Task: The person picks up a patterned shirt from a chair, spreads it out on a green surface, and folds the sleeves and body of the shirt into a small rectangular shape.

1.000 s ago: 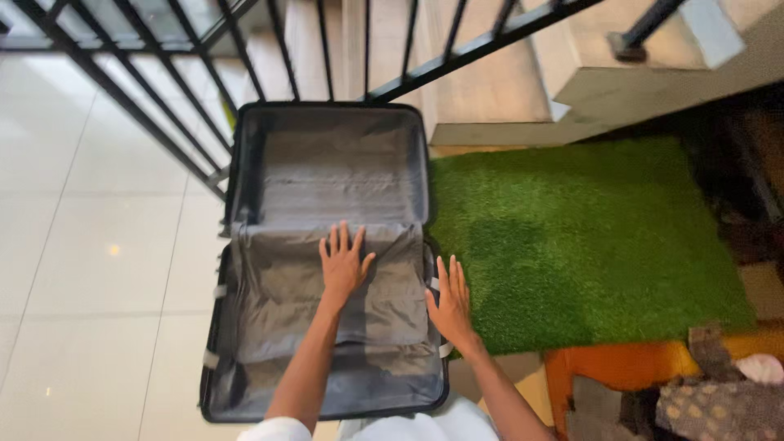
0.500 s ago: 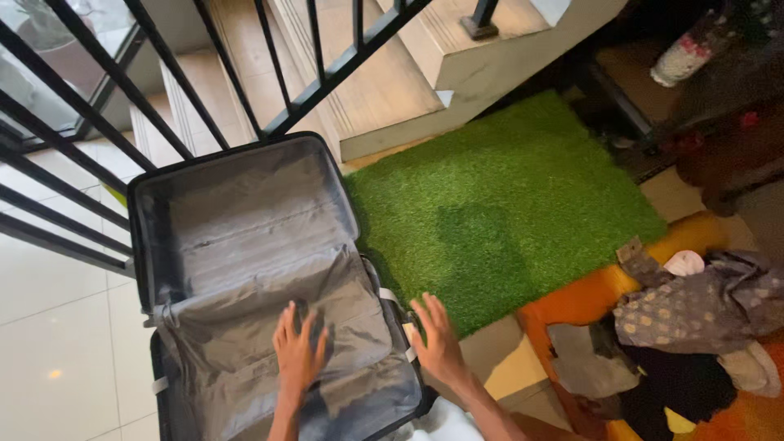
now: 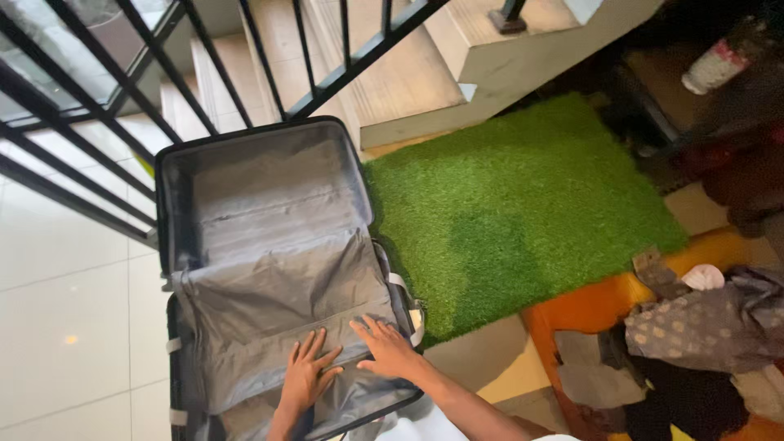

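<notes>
Two bare hands pressed flat, fingers spread and grasping nothing, on the crinkled grey fabric divider (image 3: 278, 302) of one open hard-shell suitcase (image 3: 261, 175) lying on glossy white floor tiles (image 3: 73, 278): left hand (image 3: 308, 376) beside right hand (image 3: 385, 347), the right moved in from the case's edge half a second earlier. Beyond, one shaggy green artificial-grass mat (image 3: 523, 196), heaped patterned clothes (image 3: 702, 327) at right, black metal railing (image 3: 106, 98), pale stone stairs (image 3: 416, 73).
</notes>
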